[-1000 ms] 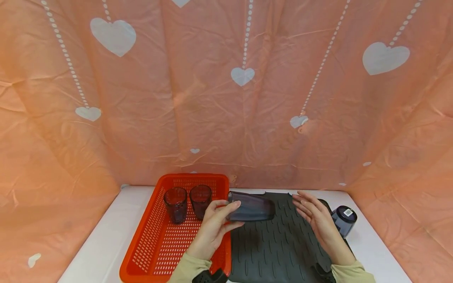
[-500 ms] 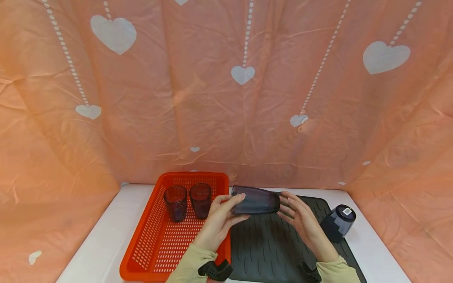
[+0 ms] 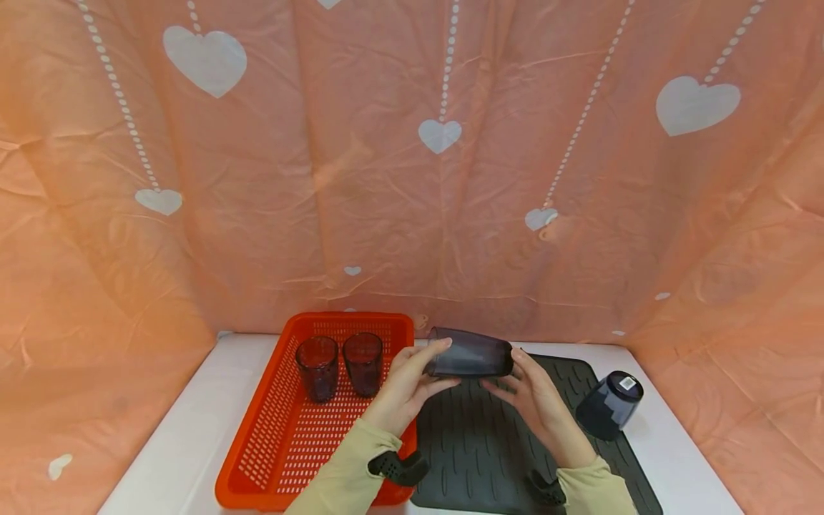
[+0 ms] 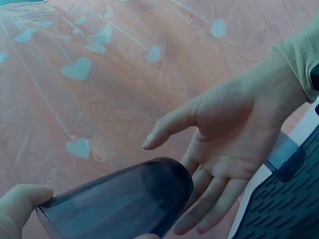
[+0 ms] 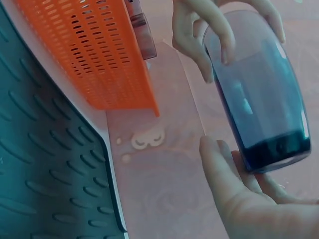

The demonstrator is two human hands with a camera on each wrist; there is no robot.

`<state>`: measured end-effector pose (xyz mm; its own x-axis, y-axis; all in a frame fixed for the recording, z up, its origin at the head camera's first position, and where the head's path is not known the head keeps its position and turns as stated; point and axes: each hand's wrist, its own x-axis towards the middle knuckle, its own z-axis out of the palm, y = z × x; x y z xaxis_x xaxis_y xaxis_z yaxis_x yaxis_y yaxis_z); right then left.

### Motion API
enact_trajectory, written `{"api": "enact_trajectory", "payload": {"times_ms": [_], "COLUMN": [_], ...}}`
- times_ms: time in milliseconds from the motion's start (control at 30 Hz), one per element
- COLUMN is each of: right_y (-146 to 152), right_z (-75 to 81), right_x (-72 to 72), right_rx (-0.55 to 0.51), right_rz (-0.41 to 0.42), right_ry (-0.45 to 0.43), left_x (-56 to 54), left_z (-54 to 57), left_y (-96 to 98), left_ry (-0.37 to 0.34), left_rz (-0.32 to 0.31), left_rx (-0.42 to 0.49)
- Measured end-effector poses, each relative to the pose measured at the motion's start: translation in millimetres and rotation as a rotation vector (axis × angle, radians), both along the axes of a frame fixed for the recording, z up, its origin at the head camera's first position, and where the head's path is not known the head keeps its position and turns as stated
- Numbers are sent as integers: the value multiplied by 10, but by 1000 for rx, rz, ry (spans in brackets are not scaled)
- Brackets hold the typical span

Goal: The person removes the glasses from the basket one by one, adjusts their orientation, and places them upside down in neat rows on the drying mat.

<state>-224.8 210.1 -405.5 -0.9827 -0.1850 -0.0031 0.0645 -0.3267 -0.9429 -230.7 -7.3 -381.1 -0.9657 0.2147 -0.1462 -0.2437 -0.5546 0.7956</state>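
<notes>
My left hand [image 3: 404,390] grips a dark tinted glass tumbler [image 3: 473,354] near its rim, thumb on top and fingers beneath. The tumbler lies sideways in the air over the back of the black mat [image 3: 476,458], its thick base facing right. My right hand [image 3: 543,408] is at that base. In the left wrist view the right hand [image 4: 229,129] has its fingers extended behind the base and its thumb spread apart. The right wrist view shows the left hand's fingers [image 5: 222,35] round the rim end, with right fingertips right at the base.
An orange perforated basket [image 3: 257,443] stands on the left of the white table [image 3: 170,429]. Two tinted tumblers stand upright in it, one left [image 3: 318,372] and one right [image 3: 363,368]. Another tumbler [image 3: 608,406] sits upside down at the mat's right edge. A heart-patterned curtain [image 3: 360,200] hangs behind.
My left hand has carried the tumbler slightly up and to the right. My right hand has moved left from beside the upturned tumbler to the held tumbler's base.
</notes>
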Motion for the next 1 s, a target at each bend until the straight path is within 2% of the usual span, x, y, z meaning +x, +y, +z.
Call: {"api": "enact_trajectory", "payload": {"times_ms": [267, 433, 633, 800, 1000], "right_y": [-62, -103, -154, -207, -226], "right_z": [7, -14, -29, -62, -94], "right_x": [-49, -87, -122, -161, -184], "right_rx": [-56, -127, -201, -277, -317], "right_rz": [-35, -74, -83, -128, -152], "right_ry": [-38, -70, -98, -129, -154], "left_x": [-168, -236, -271, -292, -290], "left_z": [5, -17, -41, -56, -101], "left_y": [-2, 6, 16, 54, 113], "left_ry": [26, 16, 33, 23, 41], "left_rz": [-74, -88, -93, -77, -77], "left_rx": [-20, -19, -9, -1, -7]}}
